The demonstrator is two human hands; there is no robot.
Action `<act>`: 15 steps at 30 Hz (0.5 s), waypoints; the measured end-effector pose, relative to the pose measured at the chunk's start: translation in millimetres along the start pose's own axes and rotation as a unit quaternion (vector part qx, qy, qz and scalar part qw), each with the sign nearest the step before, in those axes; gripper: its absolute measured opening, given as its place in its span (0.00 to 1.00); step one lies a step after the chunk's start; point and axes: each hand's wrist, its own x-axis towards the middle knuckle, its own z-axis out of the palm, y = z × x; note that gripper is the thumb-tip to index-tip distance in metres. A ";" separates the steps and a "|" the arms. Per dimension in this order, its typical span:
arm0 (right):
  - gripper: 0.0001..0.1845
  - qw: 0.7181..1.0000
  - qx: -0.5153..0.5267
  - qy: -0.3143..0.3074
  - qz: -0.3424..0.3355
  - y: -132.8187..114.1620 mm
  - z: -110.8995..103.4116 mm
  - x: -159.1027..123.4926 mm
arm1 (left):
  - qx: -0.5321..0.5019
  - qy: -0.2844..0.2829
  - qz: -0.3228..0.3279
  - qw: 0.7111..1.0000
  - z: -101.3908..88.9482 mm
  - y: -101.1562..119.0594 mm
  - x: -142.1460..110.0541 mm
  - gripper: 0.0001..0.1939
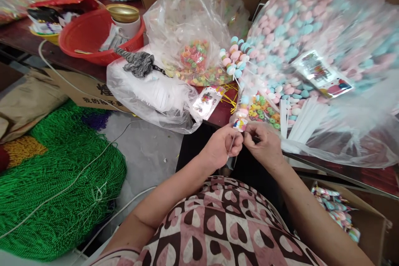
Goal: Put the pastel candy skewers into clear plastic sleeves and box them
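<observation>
In front of me, at the table's edge, a clear bag holds a stick of pastel candies (242,110), with a printed white, yellow and red part at its lower end. My left hand (229,145) is closed around this lower end, and a thin stick shows between its curled fingers. Close beside it, my right hand (262,140) has thumb and fingers pinched together at the lower end of the same bag; exactly what they grip is hidden. Beyond the hands lies a cluster of pink, white and blue candies (235,55) on sticks.
A large plastic bag of pastel candies (289,20) fills the right, with white strips (308,118) and a printed pouch (324,74) on it. At left are a red basin (84,41), grey yarn (139,63) and green cord (62,174). A box (370,224) holds wrapped candies.
</observation>
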 end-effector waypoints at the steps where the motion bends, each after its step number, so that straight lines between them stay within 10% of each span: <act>1: 0.06 1.000 0.009 -0.005 0.020 -1.5 -1.6 0.0 | -0.002 -0.004 -0.005 1.000 -1.1 1.2 -0.2 0.08; 15: 0.04 1.000 -0.024 0.015 -0.010 -15.9 -7.2 9.6 | 0.076 0.039 0.047 0.995 -0.4 -7.2 -2.5 0.18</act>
